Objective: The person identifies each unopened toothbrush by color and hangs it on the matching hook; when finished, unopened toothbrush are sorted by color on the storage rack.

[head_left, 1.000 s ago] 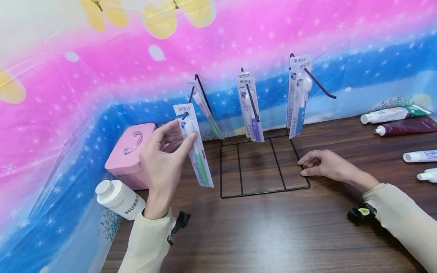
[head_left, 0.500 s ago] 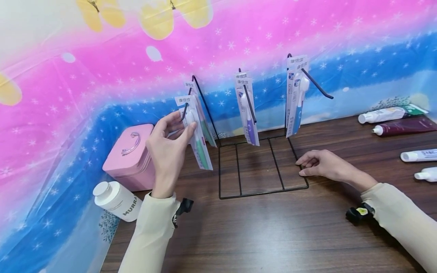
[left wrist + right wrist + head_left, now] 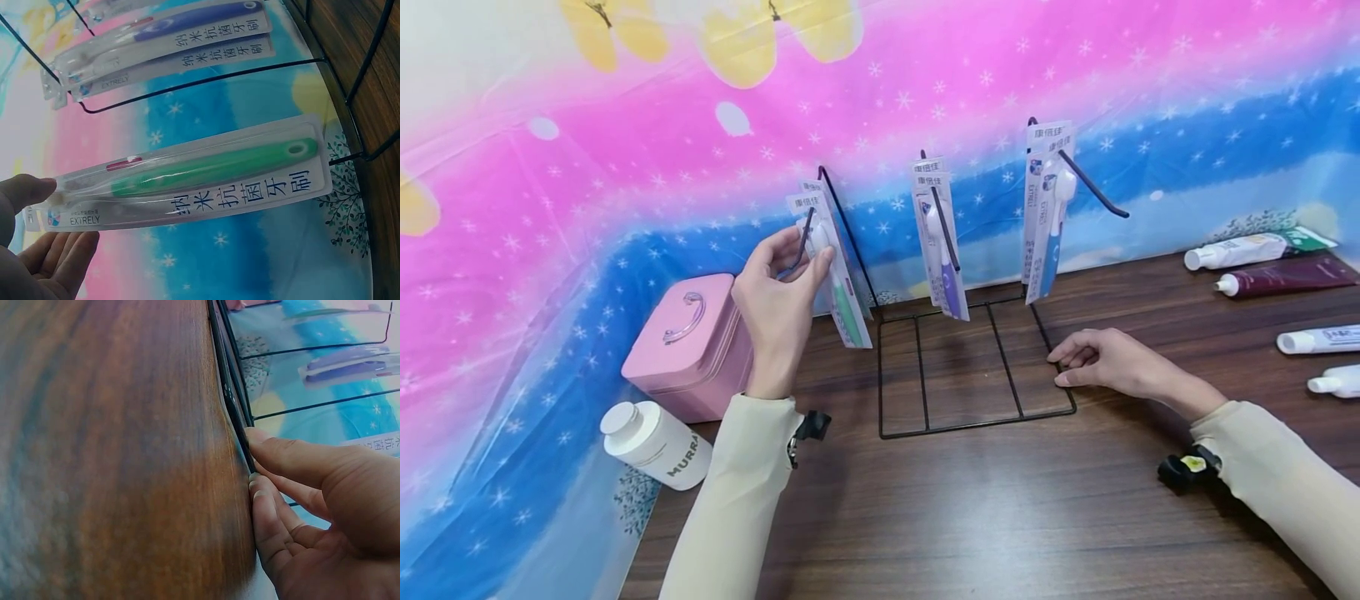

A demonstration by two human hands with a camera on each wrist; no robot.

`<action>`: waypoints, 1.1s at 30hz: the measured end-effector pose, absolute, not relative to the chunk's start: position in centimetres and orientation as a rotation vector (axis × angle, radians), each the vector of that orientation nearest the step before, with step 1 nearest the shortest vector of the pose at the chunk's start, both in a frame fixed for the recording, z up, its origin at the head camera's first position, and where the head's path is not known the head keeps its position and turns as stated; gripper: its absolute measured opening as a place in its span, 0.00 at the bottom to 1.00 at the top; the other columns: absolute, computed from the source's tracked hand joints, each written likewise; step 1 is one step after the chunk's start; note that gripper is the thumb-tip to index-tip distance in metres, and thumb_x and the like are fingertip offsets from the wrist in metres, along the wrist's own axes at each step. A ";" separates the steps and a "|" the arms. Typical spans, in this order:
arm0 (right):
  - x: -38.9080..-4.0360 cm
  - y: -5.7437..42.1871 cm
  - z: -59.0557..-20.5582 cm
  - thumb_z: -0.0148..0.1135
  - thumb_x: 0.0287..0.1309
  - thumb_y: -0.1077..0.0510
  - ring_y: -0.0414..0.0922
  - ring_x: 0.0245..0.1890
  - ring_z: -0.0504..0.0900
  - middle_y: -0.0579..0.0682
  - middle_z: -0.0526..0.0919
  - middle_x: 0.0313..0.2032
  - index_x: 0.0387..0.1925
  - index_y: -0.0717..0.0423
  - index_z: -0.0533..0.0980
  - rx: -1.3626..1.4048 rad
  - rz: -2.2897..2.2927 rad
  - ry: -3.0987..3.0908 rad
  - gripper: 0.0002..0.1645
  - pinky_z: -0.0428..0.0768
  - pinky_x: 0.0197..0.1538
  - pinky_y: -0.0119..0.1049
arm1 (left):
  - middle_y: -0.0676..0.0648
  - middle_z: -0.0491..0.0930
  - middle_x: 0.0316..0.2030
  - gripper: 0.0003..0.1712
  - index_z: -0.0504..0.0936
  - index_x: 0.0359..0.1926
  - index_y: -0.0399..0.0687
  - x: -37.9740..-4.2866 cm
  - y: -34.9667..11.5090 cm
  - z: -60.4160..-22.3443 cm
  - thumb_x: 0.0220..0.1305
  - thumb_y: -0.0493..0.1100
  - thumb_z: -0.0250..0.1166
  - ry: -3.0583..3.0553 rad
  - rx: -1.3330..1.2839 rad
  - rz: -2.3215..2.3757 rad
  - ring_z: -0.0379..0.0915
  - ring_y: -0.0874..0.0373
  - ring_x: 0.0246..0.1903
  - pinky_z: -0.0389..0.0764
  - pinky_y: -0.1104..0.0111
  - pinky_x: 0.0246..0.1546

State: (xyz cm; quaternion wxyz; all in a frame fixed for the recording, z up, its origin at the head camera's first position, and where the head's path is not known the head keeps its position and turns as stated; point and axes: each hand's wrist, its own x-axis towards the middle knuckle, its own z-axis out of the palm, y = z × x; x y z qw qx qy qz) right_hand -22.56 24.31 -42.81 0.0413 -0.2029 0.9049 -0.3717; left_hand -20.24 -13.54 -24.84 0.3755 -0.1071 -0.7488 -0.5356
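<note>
My left hand [image 3: 778,304] pinches a packaged green toothbrush [image 3: 847,312] near its top, between thumb and fingers. The package hangs on the left hook of a black wire display rack [image 3: 977,428], in front of another package that it mostly hides. In the left wrist view the green toothbrush [image 3: 219,165] lies across the picture with the thumb at its head end. Packaged purple toothbrushes [image 3: 951,287] hang on the middle hook, blue ones [image 3: 1052,250] on the right hook. With thumb and fingers my right hand [image 3: 1108,362] holds the right side wire of the rack's base, also seen in the right wrist view.
A pink case [image 3: 681,354] with a handle and a white bottle [image 3: 662,446] stand left of the rack. Several tubes, among them a dark red tube [image 3: 1285,277] and a white tube [image 3: 1322,340], lie at the right. A patterned cloth [image 3: 910,83] hangs behind.
My left hand has moved up and toward the rack's back, sliding the green toothbrush package along the left hook toward the package behind it. The right hand keeps its hold on the base wire.
</note>
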 end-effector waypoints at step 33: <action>-22.9 24.3 -43.3 0.72 0.54 0.50 0.42 0.37 0.80 0.42 0.84 0.36 0.45 0.51 0.82 -0.651 -1.163 2.729 0.18 0.77 0.38 0.34 | 0.48 0.84 0.41 0.27 0.82 0.50 0.44 -24.0 -15.5 -29.4 0.53 0.52 0.75 -2.018 -0.248 -1.289 0.81 0.61 0.39 0.79 0.69 0.42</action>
